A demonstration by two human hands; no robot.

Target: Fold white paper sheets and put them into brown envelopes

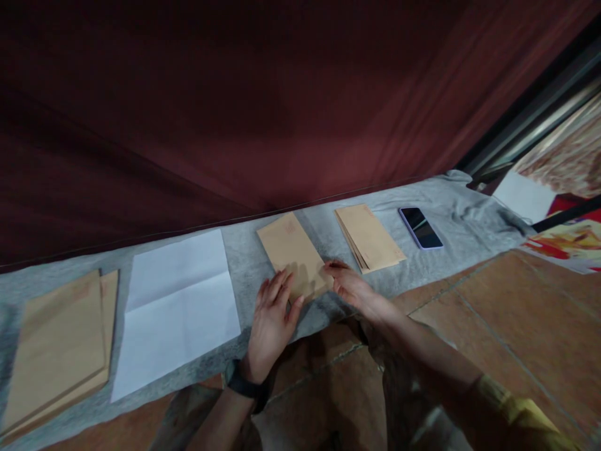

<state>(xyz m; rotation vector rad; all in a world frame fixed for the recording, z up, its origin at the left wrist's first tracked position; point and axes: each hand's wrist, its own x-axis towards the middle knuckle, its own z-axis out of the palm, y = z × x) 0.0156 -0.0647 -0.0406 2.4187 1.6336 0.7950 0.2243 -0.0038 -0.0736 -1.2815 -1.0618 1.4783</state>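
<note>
A brown paper envelope [293, 247] lies at a slant on the grey cloth in front of me. My left hand [275, 304] rests on its lower left part, with fingers stretched out over the paper. At the lower right edge of the same envelope, my right hand [346, 283] has its fingers bent and closed on the paper's side. To the right is a small stack of brown envelopes [370, 238], slightly fanned. On the left, a white sheet of paper [183, 307] with fold creases lies flat.
Larger brown envelopes [61, 341] overlap at the far left. A phone [421, 228] in a purple case lies right of the small stack. Grey cloth [469, 219] covers the narrow surface, with a dark red curtain [282, 113] behind and a tiled floor [511, 313] below.
</note>
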